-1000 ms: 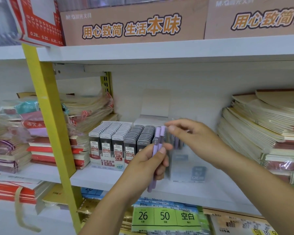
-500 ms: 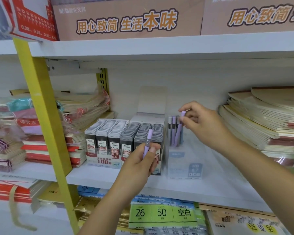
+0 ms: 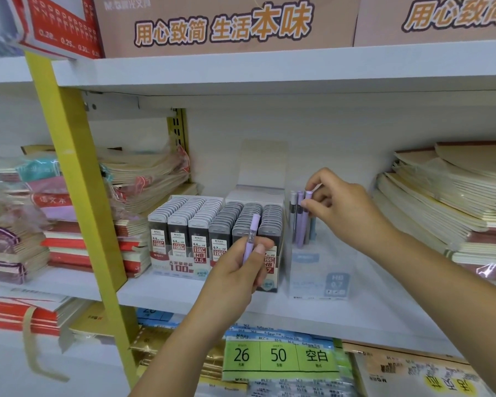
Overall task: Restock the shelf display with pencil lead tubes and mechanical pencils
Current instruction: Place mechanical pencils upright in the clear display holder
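Since half a second ago the right hand [image 3: 341,209] has brought its slim lilac plastic tube [image 3: 307,195] from a slant to upright inside the clear plastic display box [image 3: 321,275], beside the tubes already standing there. Thumb and fingers pinch its cap. The left hand [image 3: 238,270] grips a second lilac tube [image 3: 251,239] in front of the grey lead-tube tray [image 3: 212,222]. To finish well, press straight down, then let go. The box's right side looks open above the white shelf [image 3: 370,308]; stacked notebooks [image 3: 441,202] lie beyond.
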`<state>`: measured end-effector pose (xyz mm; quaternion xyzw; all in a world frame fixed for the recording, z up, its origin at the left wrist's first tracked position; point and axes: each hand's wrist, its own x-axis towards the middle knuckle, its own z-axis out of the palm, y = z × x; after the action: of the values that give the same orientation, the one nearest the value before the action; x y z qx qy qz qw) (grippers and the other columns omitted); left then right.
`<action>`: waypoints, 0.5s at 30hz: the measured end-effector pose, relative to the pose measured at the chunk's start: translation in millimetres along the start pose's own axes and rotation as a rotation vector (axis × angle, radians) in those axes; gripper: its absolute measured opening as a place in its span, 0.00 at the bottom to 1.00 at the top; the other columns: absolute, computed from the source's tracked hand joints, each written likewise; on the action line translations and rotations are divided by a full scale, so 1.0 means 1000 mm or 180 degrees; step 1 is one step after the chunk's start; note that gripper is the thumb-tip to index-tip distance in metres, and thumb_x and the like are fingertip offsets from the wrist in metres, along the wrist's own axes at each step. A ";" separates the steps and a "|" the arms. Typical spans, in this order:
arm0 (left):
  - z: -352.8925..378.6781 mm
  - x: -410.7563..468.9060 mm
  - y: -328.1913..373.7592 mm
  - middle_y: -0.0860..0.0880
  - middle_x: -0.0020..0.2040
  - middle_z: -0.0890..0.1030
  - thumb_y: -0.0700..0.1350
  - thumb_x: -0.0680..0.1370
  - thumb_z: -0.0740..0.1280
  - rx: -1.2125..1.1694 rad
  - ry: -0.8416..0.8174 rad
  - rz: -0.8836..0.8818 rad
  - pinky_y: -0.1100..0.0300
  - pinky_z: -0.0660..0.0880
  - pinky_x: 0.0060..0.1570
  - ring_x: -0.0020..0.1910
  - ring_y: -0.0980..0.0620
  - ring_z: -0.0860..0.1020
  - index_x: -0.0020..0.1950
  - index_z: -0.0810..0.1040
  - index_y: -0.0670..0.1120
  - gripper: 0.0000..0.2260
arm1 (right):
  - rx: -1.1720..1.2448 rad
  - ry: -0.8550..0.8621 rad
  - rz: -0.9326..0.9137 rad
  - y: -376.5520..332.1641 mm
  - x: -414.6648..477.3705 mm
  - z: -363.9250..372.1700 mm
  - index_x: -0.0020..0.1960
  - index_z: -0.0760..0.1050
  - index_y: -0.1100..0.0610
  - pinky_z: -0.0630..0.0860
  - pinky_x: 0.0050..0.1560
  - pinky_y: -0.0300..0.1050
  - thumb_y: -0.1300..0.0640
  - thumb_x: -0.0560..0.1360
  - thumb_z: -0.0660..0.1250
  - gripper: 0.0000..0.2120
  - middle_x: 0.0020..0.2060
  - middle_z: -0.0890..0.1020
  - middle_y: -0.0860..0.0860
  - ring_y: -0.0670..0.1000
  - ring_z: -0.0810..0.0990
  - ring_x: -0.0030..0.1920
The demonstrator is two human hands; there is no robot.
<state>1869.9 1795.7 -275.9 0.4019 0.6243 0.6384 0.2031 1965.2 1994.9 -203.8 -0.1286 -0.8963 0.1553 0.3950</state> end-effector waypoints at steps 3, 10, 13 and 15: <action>0.001 -0.001 0.002 0.56 0.30 0.73 0.52 0.84 0.59 -0.0033 -0.0010 -0.0011 0.66 0.64 0.27 0.26 0.59 0.66 0.49 0.80 0.63 0.12 | -0.0225 -0.0073 -0.0080 0.002 0.001 0.007 0.45 0.71 0.49 0.76 0.39 0.43 0.56 0.74 0.71 0.08 0.36 0.81 0.45 0.44 0.79 0.37; 0.003 -0.002 0.011 0.54 0.32 0.74 0.48 0.84 0.60 -0.0176 -0.0141 -0.0001 0.66 0.63 0.25 0.25 0.59 0.65 0.53 0.81 0.51 0.10 | -0.0518 0.0296 -0.0207 -0.017 -0.009 0.001 0.52 0.78 0.51 0.67 0.46 0.36 0.53 0.77 0.66 0.05 0.46 0.74 0.46 0.45 0.72 0.44; 0.010 0.001 0.016 0.53 0.32 0.74 0.47 0.84 0.60 -0.0110 -0.0208 0.0030 0.66 0.63 0.25 0.25 0.58 0.65 0.51 0.80 0.46 0.10 | 0.0825 -0.0306 0.0123 -0.047 -0.024 -0.005 0.50 0.80 0.45 0.67 0.43 0.24 0.49 0.76 0.65 0.06 0.41 0.79 0.42 0.37 0.76 0.42; 0.017 0.002 0.019 0.52 0.32 0.74 0.46 0.84 0.61 -0.0083 -0.0320 0.0011 0.65 0.64 0.26 0.26 0.56 0.66 0.48 0.79 0.46 0.10 | 0.1507 -0.0950 0.0376 -0.059 -0.033 -0.004 0.51 0.82 0.48 0.70 0.41 0.23 0.52 0.77 0.67 0.06 0.42 0.83 0.41 0.35 0.78 0.40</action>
<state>1886.2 1805.3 -258.7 0.4319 0.6042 0.6258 0.2383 1983.6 1929.8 -200.6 -0.0605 -0.8742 0.4002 0.2681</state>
